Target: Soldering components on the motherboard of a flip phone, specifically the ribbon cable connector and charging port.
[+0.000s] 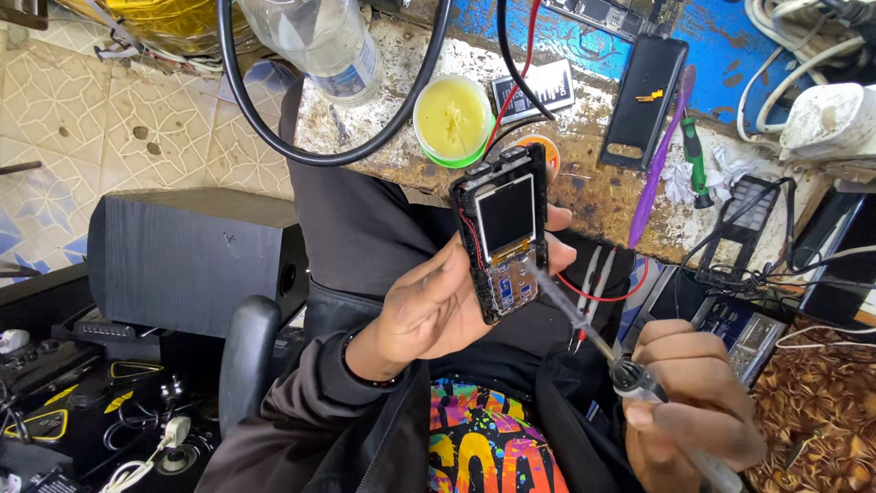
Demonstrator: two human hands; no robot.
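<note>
My left hand [436,306] holds up a small opened phone [505,230] with its black frame, dark screen and bare circuit board showing; thin red and black wires run along its left edge. My right hand [693,402] grips a soldering iron [630,376] by its handle. The iron's thin metal tip points up and left and reaches the lower right edge of the phone's board.
A worn workbench [584,183] lies beyond, with a yellow paste tub [453,117], a clear plastic bottle [319,41], a black phone back cover [643,100], a green-handled screwdriver [695,160], purple tweezers, black cables and phone parts. A black speaker box [182,260] stands at left.
</note>
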